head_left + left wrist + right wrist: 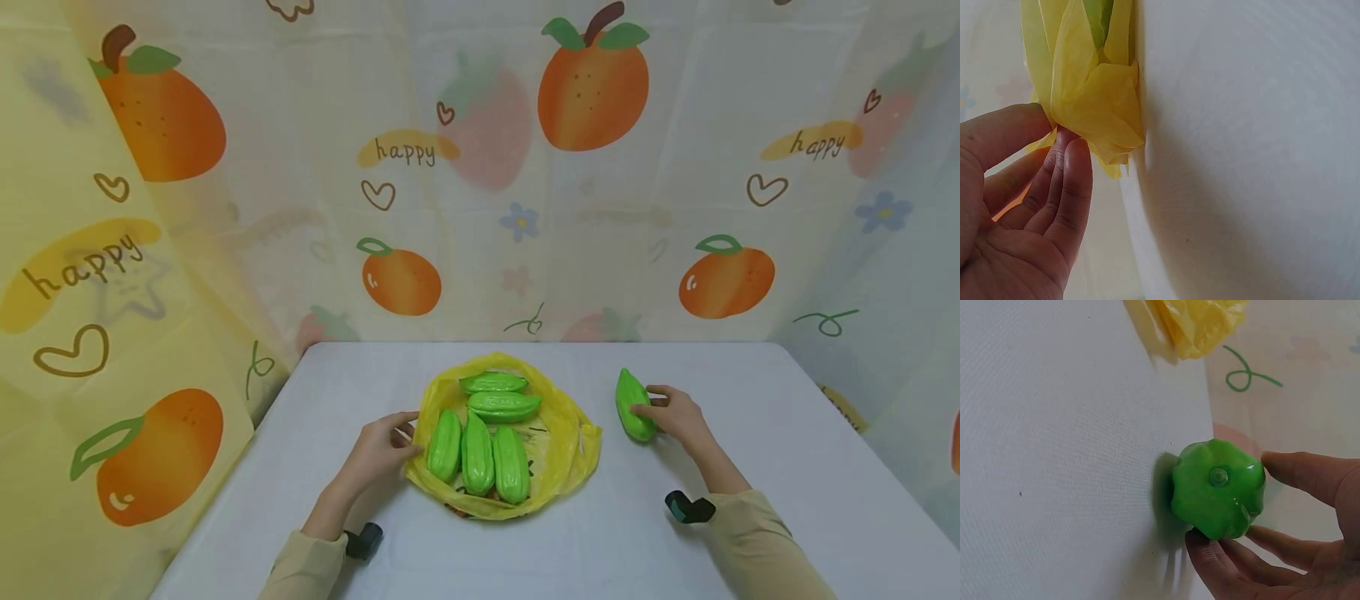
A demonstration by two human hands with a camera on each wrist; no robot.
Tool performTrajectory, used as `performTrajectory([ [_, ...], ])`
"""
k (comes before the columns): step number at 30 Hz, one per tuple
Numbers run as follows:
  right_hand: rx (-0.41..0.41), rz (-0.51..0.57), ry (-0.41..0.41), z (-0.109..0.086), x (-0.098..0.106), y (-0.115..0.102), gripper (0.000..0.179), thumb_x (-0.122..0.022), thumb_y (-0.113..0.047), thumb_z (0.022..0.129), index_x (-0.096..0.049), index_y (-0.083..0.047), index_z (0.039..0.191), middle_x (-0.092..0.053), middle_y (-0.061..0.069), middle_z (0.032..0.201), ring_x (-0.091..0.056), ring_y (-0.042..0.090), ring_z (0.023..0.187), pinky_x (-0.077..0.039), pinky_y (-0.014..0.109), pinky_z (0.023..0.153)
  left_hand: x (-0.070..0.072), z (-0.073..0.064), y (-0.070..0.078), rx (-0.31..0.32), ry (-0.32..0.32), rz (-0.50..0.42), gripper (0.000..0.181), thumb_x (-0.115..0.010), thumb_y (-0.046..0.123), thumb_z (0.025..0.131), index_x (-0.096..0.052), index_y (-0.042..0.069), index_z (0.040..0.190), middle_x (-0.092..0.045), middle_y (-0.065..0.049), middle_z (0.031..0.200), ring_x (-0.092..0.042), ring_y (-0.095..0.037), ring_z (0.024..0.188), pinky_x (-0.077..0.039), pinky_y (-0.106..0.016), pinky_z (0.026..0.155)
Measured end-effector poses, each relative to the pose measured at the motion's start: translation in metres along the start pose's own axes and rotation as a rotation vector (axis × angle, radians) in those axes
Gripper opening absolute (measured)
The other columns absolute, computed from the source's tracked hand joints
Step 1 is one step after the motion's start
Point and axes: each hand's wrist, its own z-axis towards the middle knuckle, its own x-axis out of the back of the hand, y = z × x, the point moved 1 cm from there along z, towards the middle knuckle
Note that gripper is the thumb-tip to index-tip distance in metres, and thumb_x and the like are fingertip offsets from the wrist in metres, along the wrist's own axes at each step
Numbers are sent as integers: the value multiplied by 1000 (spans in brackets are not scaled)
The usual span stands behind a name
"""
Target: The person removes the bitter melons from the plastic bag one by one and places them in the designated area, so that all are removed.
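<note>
A yellow plastic bag (pixel 566 450) lies spread open on the table, with several glossy green ribbed gourds (pixel 512 467) inside it. At its left edge, my left hand (pixel 384 450) pinches the thin plastic between thumb and fingertips; the left wrist view shows the crumpled yellow film (pixel 1097 112) at those fingertips. Right of the bag, my right hand (pixel 675 414) holds one more green gourd (pixel 632 404) by its sides, its pointed tip facing away from me. The right wrist view looks at this gourd's blunt end (pixel 1216 494), thumb on one side and fingers on the other.
A white cloth covers the table (pixel 585 558). Behind it hangs a fruit-printed curtain (pixel 480 233), which continues along both sides. Small dark cameras (pixel 363 542) sit at the wrists.
</note>
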Motion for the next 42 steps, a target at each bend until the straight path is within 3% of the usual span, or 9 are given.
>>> performTrajectory([
  [14,-26,38,-8,-1,6,2,70,-62,-34,90,-35,6,140,-43,32,137,-50,42,120,-53,40,88,1,0,0,-8,-4,3,52,-77,10,76,-61,8,125,-64,-1,91,-61,-11,76,-52,-24,66],
  [28,93,52,49,-14,22,-4,64,-61,-31,92,-40,9,137,-49,33,132,-66,36,96,-56,30,74,1,-1,0,-2,4,-9,52,-77,10,76,-61,8,125,-64,-2,91,-62,-11,77,-53,-25,66],
  [42,151,80,86,-29,21,-25,59,-59,-35,93,-45,3,137,-52,27,132,-58,37,114,-55,33,83,0,-1,-1,-1,-1,-6,52,-77,10,76,-61,9,125,-64,-2,91,-62,-12,77,-54,-26,68],
])
